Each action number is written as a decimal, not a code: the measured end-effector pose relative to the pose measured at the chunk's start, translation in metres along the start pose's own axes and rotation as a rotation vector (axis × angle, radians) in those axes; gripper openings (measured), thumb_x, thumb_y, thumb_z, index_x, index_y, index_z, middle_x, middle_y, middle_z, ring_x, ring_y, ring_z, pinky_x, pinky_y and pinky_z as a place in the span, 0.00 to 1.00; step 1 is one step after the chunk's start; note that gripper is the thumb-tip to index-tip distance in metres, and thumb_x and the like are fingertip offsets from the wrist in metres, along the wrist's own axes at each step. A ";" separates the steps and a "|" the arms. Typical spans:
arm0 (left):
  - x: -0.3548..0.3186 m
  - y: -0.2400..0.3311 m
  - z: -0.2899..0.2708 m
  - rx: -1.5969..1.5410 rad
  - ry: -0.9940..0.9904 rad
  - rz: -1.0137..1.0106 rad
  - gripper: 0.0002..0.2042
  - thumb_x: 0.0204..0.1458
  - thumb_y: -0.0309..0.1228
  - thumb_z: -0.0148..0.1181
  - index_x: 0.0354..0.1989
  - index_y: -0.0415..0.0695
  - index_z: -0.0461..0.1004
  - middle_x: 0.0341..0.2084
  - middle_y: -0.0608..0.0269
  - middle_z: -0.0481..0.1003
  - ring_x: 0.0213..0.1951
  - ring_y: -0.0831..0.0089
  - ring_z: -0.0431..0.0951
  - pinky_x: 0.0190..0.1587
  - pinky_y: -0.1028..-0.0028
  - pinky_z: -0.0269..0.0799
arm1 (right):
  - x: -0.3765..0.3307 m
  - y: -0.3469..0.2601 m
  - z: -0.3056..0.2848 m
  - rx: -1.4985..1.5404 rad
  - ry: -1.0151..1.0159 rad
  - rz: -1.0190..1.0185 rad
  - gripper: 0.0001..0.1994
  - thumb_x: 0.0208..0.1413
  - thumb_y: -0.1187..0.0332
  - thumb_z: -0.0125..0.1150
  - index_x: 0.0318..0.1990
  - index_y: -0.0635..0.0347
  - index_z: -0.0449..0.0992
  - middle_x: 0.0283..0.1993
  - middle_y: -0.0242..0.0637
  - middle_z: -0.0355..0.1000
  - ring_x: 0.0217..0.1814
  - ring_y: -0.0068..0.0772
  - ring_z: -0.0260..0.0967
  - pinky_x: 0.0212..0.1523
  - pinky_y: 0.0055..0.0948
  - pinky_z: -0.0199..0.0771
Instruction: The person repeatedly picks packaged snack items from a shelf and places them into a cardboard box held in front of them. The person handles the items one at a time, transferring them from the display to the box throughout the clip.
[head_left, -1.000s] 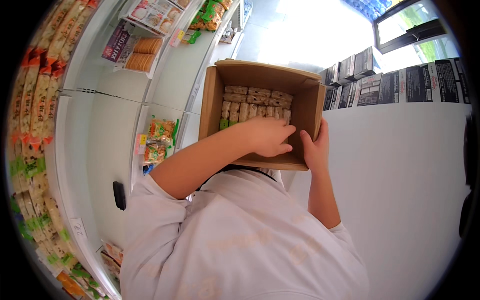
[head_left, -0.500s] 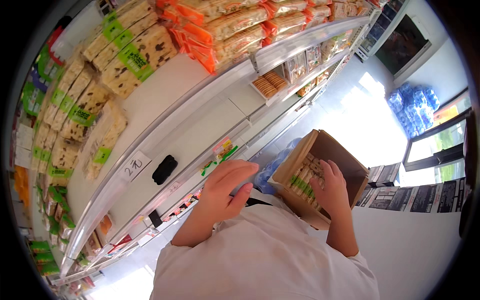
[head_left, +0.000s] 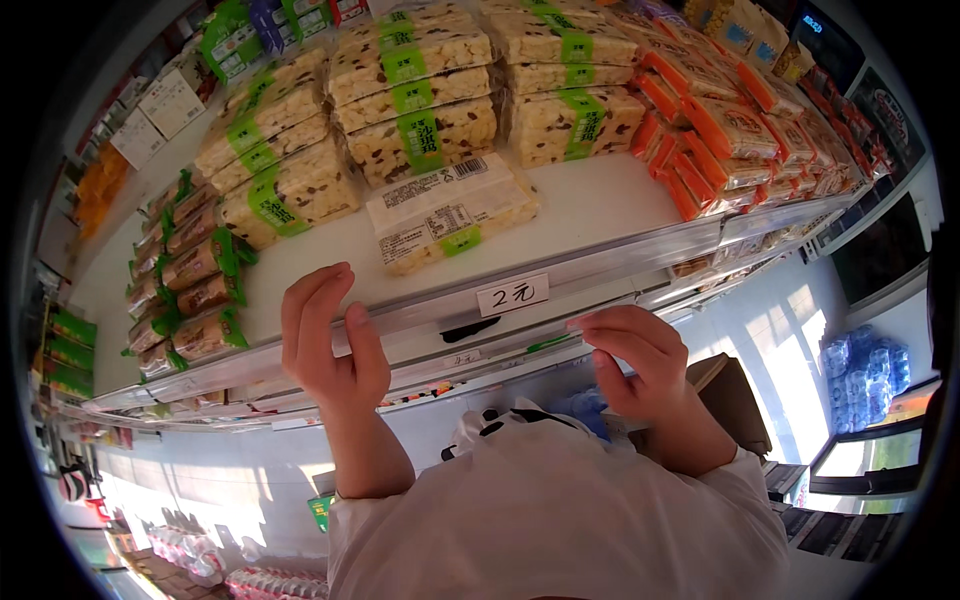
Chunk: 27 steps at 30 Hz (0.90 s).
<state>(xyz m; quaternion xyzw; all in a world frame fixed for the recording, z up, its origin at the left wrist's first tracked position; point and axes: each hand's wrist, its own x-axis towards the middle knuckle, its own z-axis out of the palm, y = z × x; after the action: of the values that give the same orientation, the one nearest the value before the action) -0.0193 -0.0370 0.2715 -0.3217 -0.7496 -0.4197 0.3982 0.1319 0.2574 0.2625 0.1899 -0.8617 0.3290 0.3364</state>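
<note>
My left hand [head_left: 335,340] is raised at the shelf's front edge, fingers slightly bent and thumb apart, holding nothing. Beside it on the white shelf [head_left: 590,195] lies a flat, clear-wrapped pack of puffed cake [head_left: 455,215] with a white label and green band. My right hand [head_left: 638,360] hovers just in front of the shelf rail, to the right of the price card [head_left: 513,295]. Its fingers are curved, its thumb is apart and nothing is in it. Behind the flat pack stand stacked raisin-studded puffed cakes [head_left: 415,100] with green bands.
Orange-ended packets [head_left: 735,130] are piled on the right; green-ended cake rolls [head_left: 200,275] stand in rows on the left. Low on the right, an open cardboard box [head_left: 735,400] is partly hidden by my right arm. Blue bottle packs [head_left: 865,375] sit beyond it.
The view has swung toward the shelf front. My right hand has left the cardboard box and come up to the shelf edge. My left hand has risen in front of the cakes.
</note>
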 end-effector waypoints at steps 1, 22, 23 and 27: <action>0.006 -0.003 0.002 -0.031 -0.004 0.003 0.13 0.58 0.20 0.57 0.50 0.34 0.81 0.47 0.45 0.83 0.51 0.50 0.83 0.54 0.60 0.77 | 0.018 0.000 0.000 -0.001 -0.001 -0.062 0.13 0.50 0.79 0.70 0.44 0.65 0.81 0.45 0.47 0.82 0.43 0.53 0.81 0.43 0.41 0.83; 0.007 -0.005 0.019 0.296 -0.019 0.032 0.33 0.53 0.33 0.66 0.69 0.35 0.70 0.38 0.55 0.84 0.42 0.58 0.85 0.45 0.61 0.75 | 0.139 0.020 0.047 0.006 -0.014 0.512 0.20 0.58 0.63 0.74 0.55 0.62 0.80 0.34 0.43 0.76 0.38 0.38 0.76 0.42 0.36 0.77; 0.006 -0.006 0.021 0.307 -0.014 0.031 0.34 0.53 0.33 0.66 0.70 0.35 0.69 0.38 0.55 0.84 0.42 0.57 0.85 0.45 0.61 0.75 | 0.144 0.017 0.046 -0.010 -0.012 0.530 0.20 0.58 0.63 0.73 0.55 0.62 0.80 0.35 0.44 0.77 0.38 0.40 0.77 0.42 0.36 0.77; 0.009 -0.004 0.019 0.326 -0.043 0.029 0.35 0.53 0.33 0.66 0.71 0.35 0.67 0.41 0.55 0.84 0.43 0.58 0.85 0.45 0.61 0.75 | 0.163 0.018 0.051 -0.125 -0.024 0.387 0.21 0.59 0.61 0.73 0.56 0.62 0.79 0.45 0.47 0.77 0.46 0.45 0.78 0.44 0.40 0.78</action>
<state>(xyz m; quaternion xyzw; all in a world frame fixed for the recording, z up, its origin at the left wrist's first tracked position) -0.0332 -0.0212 0.2712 -0.2726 -0.8112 -0.2797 0.4351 -0.0152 0.2177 0.3406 0.0037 -0.9048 0.3312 0.2676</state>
